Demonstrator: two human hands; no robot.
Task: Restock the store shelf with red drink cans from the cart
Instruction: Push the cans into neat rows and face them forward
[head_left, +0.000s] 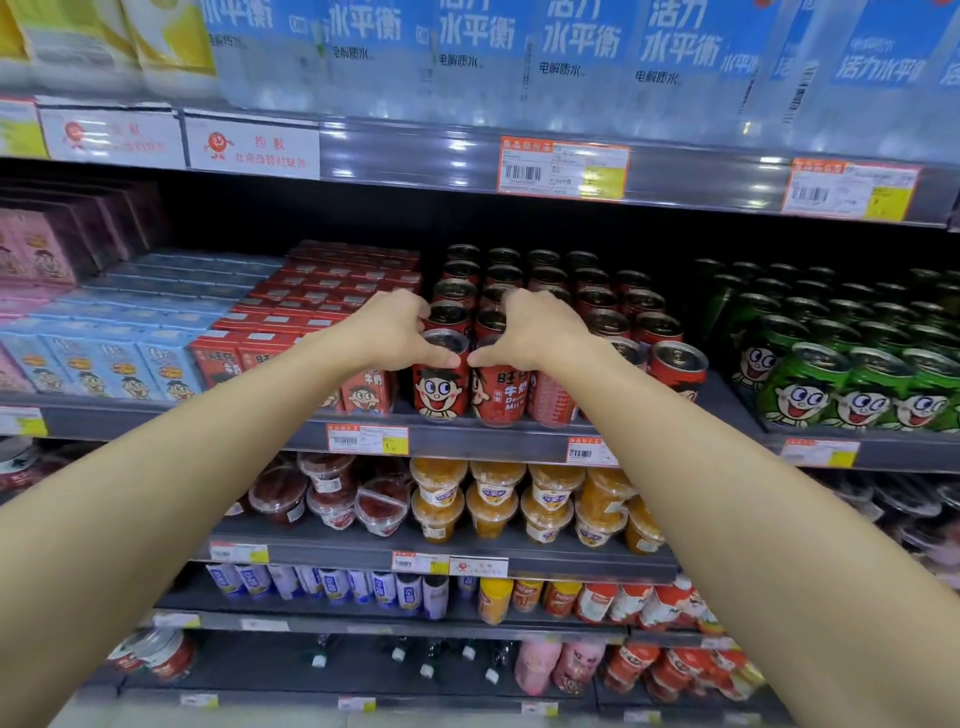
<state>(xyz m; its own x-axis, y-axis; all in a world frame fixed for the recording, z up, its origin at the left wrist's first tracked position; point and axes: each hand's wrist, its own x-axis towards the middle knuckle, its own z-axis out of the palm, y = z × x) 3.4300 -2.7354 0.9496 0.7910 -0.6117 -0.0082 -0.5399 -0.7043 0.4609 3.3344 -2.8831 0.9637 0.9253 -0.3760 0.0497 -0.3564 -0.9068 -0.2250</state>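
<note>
Red cartoon-faced metal drink cans stand at the grey shelf's (467, 434) front edge: the left hand (395, 327) curls its grip round the top of one can (440, 382), the right hand (535, 325) round its neighbour (496, 389). Best to seat both flat, labels forward, flush with the rows behind.

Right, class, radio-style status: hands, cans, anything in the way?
Left hand gripping front red can. Right hand gripping the can beside it. Both cans upright at shelf edge. Nothing blocking; green cans off right.
</note>
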